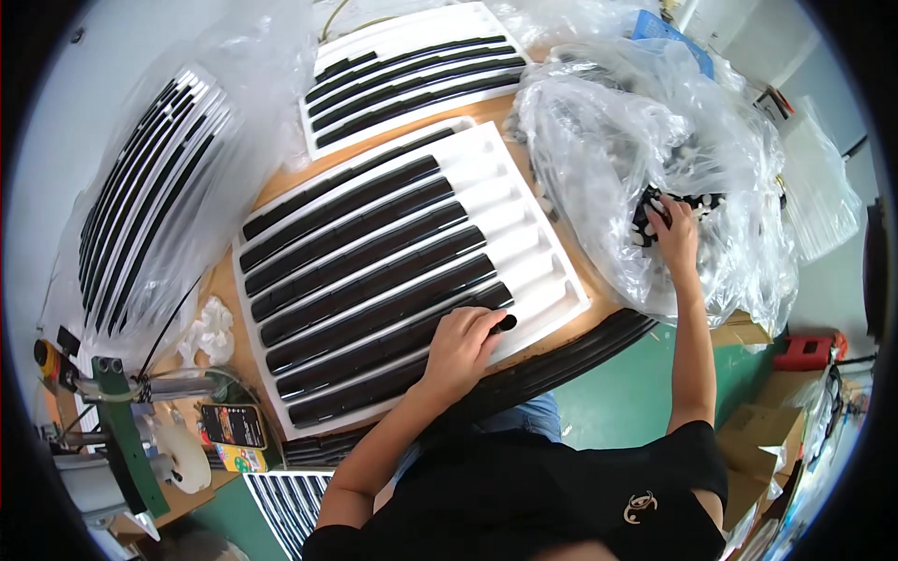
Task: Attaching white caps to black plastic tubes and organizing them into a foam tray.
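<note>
My left hand is closed on a small black cylinder at the near right part of a white ribbed tray. Rows of glossy black cylinders lie end to end in the tray's grooves, filling them from the left. Their right ends stop short of the tray's right edge. My right hand reaches into a large clear plastic bag, among loose black and white pieces. Its fingers are bent, and what they grip is hidden.
Behind stands another white tray with black rows. To the left, a filled tray is wrapped in clear plastic. A clamp-like metal fixture and a phone sit at the near left. Black tubes line the table's front edge.
</note>
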Demonstrator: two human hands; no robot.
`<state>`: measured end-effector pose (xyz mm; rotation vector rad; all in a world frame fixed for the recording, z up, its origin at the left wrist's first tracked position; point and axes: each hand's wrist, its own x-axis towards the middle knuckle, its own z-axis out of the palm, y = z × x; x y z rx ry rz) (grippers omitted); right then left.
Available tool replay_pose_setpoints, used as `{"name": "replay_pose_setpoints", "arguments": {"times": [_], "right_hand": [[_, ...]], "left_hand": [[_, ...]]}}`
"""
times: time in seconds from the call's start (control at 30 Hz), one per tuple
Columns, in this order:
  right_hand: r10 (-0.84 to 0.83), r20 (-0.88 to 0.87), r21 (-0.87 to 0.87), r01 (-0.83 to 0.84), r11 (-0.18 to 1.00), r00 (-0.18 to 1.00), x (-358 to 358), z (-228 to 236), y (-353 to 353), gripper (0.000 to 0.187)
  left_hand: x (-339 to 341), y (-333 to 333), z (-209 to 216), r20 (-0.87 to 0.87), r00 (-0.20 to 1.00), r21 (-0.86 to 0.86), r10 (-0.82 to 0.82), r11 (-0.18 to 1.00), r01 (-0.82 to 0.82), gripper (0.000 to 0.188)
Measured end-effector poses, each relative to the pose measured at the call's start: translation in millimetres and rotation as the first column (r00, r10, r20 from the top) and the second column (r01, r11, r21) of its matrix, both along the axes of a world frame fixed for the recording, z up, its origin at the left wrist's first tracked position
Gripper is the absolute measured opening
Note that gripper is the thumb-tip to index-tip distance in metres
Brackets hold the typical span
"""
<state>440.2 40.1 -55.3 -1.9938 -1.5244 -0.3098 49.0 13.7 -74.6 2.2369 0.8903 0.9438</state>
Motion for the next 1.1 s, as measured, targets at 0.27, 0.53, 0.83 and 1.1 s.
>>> {"name": "replay_pose_setpoints", "arguments": {"times": [0.27, 0.53, 0.83, 1.1], "right_hand": [[-0.081, 0.129, 0.05, 0.075, 0.996, 0.988, 66.3, -18.6, 22.1, 0.053], [-0.377, 0.237, -0.114, 0.411, 0.905, 0.896, 146.0, 4.8, 52.2, 0.051], [0.108, 0.371, -0.309, 0.013, 0.951, 0.922, 165.5, 10.1, 50.5, 0.043], [-0.014, 0.351, -0.258, 0.112, 0.96, 0.936, 130.6, -5.5, 37.9, 0.027]], "left_hand": [[15.9, 1.6, 8.8, -0.058, 0.997, 0.079, 0.058, 0.995, -0.053, 0.033], [116.4, 11.6, 54.9, 0.268, 0.906, -0.014, -0.328, 0.939, 0.344, 0.02], [309.7, 105.9, 1.9, -0.131, 0.981, -0.356, -0.14, 0.931, 0.086, 0.052], [327.2, 112.1, 11.7, -0.423, 0.883, -0.381, -0.206, 0.924, 0.033, 0.096]]}}
